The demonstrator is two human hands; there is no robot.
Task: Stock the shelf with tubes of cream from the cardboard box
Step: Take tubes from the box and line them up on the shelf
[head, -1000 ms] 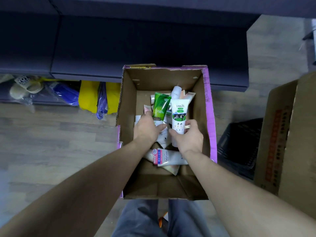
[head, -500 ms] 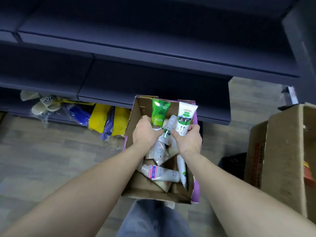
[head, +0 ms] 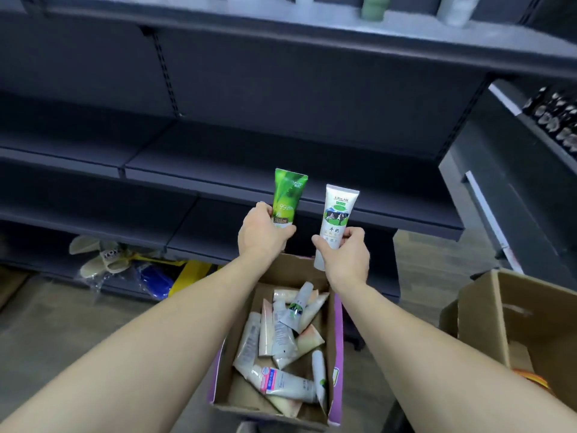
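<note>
- Tubes of cream (head: pixel 281 342) are lying heaped in the cardboard box (head: pixel 337 345), most of them pale, one with a pink label near the box's near end.
- Above the far end of the cardboard box, the left hand (head: pixel 261 235) is gripping a green tube (head: pixel 288 200) by its lower part, fingers and thumb curling round it, the crimped flat end pointing up.
- Just right of it, also above the box's far end, the right hand (head: pixel 346 256) is pinching a white tube (head: pixel 334 225) round its middle, thumb on the near side and fingers curling over the far side; the tube is standing nearly upright, tilting slightly, cap end down.
- The two held tubes are sitting side by side, apart, not touching.
- Beyond the cardboard box, dark shelves (head: pixel 218 170) are running across the view in tiers; the held tubes are showing in front of the edge of one tier.
- On the top shelf, far above the box, a few blurred containers (head: pixel 373 7) are standing.
- Left of the cardboard box, under the lowest shelf, bagged slippers (head: pixel 100 256) and blue and yellow packages (head: pixel 168 278) are lying on the floor.
- Right of the cardboard box, a second carton (head: pixel 512 320) is standing open.
</note>
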